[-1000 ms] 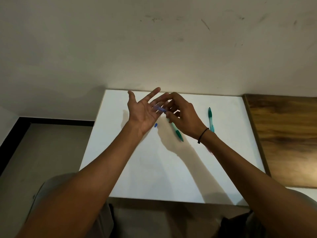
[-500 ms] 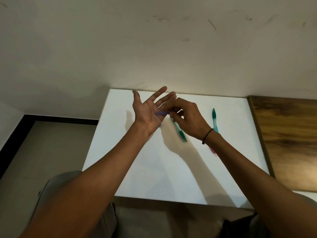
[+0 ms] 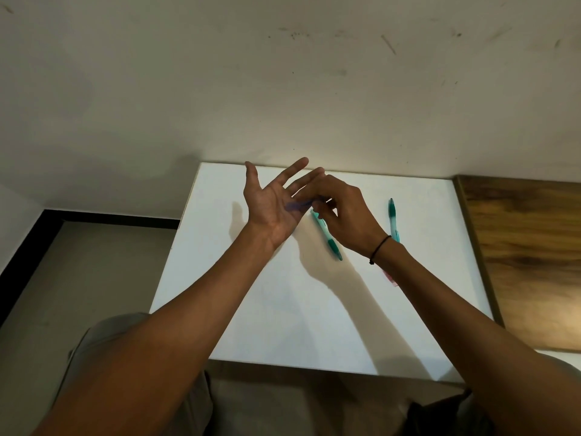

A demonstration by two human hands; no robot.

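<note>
Blue pen part [image 3: 298,206]: one, pinched by right hand [image 3: 345,215] against splayed left hand [image 3: 270,206]; two teal pens [image 3: 328,239] [image 3: 393,220].

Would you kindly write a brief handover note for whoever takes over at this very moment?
Left hand: open, palm up, above the white table.
Right hand: pinches a small blue piece, blurred, at the left palm.
One teal pen lies on the table under the right hand, a second teal pen further right.
Done: blue piece in hand.
Left, probably: fitting it to a pen.
</note>
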